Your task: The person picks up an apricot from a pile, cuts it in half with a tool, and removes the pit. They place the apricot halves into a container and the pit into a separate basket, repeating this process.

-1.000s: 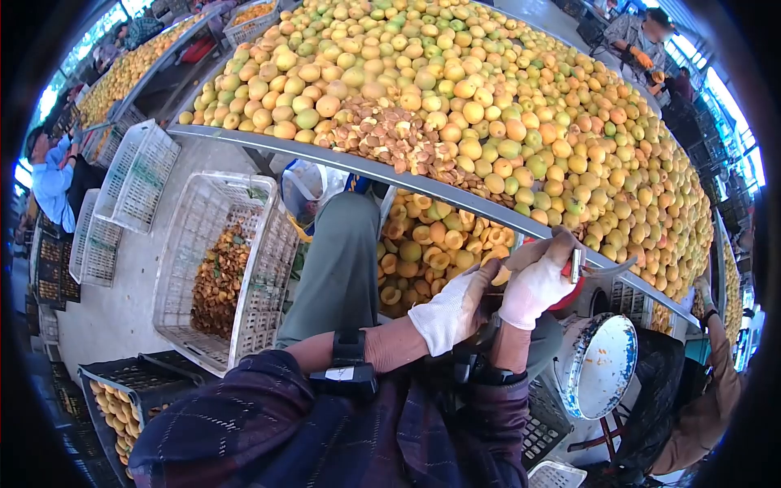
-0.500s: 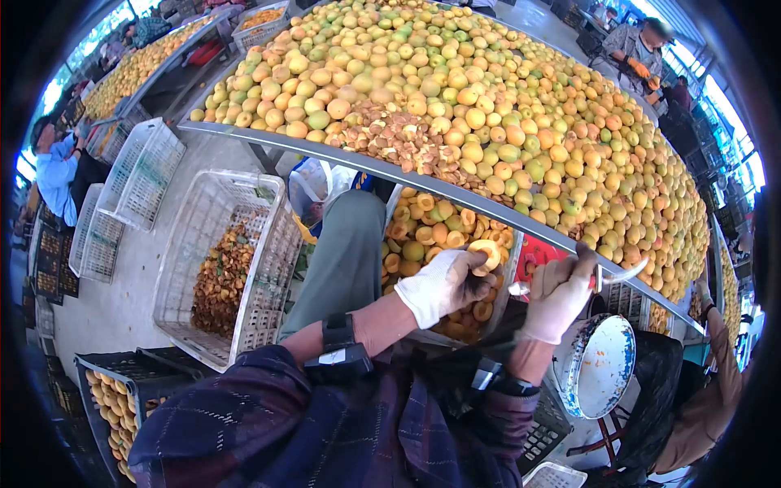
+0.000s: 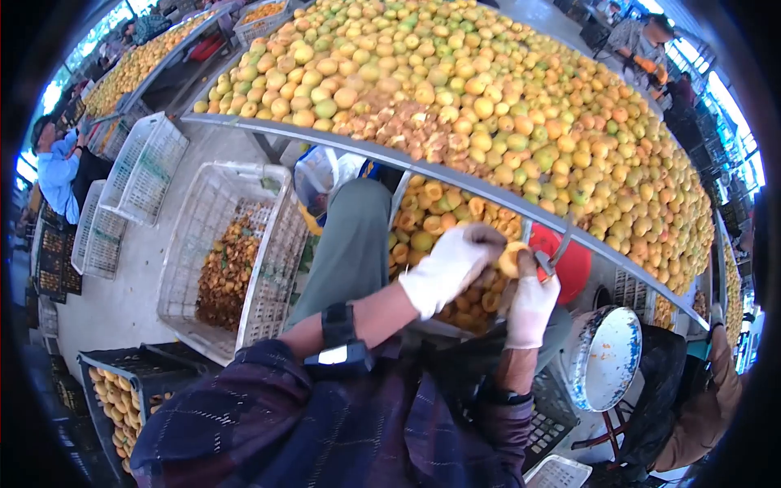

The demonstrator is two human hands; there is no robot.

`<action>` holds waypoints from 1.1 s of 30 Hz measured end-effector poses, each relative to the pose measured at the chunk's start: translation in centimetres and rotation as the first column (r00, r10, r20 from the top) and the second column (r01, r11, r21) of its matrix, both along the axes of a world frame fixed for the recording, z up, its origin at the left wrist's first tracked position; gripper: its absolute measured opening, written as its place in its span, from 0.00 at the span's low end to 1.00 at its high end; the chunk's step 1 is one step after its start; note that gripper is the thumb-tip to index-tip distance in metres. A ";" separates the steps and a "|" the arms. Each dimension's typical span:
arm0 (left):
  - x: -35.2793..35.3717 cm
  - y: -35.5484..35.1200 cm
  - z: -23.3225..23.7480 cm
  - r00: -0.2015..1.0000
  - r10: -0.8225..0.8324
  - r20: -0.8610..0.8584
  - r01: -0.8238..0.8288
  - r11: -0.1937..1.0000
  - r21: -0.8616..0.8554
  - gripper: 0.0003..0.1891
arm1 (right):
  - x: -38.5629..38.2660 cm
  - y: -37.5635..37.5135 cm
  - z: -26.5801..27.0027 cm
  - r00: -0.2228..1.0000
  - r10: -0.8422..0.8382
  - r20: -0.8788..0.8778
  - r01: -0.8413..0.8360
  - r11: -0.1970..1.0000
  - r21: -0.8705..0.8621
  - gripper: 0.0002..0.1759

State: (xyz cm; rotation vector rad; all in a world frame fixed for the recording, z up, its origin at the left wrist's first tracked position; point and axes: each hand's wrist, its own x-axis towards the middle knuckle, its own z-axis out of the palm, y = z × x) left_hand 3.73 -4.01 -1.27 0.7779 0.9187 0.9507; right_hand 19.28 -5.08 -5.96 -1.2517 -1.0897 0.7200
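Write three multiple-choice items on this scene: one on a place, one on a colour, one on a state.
1. Where is the held apricot?
A. on the floor
B. between the left hand and right hand
C. in a black crate

2. What colour are the gloves?
A. white
B. blue
C. black

3. How is the right hand's grip?
A. open, empty
B. shut on a knife
C. flat on the floor

Key:
1 B: both hands meet on it.
2 A: both gloves show white.
3 B: the blade sticks out above the closed fingers.

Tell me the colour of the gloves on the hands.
White, on left hand and right hand; head view.
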 end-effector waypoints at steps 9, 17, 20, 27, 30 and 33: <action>-5.9 7.4 2.6 0.941 0.211 -0.263 -0.068 0.882 0.466 0.08 | 0.2 -1.3 -2.3 0.999 0.039 -0.031 -0.046 0.956 -0.290 0.11; -4.3 12.0 -0.7 0.311 0.884 -0.350 0.053 0.351 0.935 0.15 | 1.2 -2.4 -0.6 0.848 -0.206 -0.488 -0.009 0.916 -0.402 0.13; -2.1 6.3 -6.6 0.484 0.522 -0.702 0.256 0.683 0.685 0.06 | 3.1 -3.1 -2.4 0.799 -0.211 -0.563 -0.005 0.934 -0.357 0.13; 0.1 3.7 -16.5 0.358 0.164 -0.919 0.302 0.911 0.281 0.07 | 3.4 -4.6 0.0 0.782 -0.250 -0.571 0.034 0.932 -0.361 0.16; 1.7 2.6 -16.9 0.468 0.204 -0.860 0.485 0.754 0.443 0.08 | 5.0 -5.6 1.3 0.758 -0.285 -0.586 0.123 0.946 -0.300 0.16; 3.7 1.9 -18.2 0.409 0.168 -0.897 0.763 0.477 0.437 0.14 | 5.8 -5.9 2.9 0.753 -0.328 -0.570 0.180 0.937 -0.301 0.14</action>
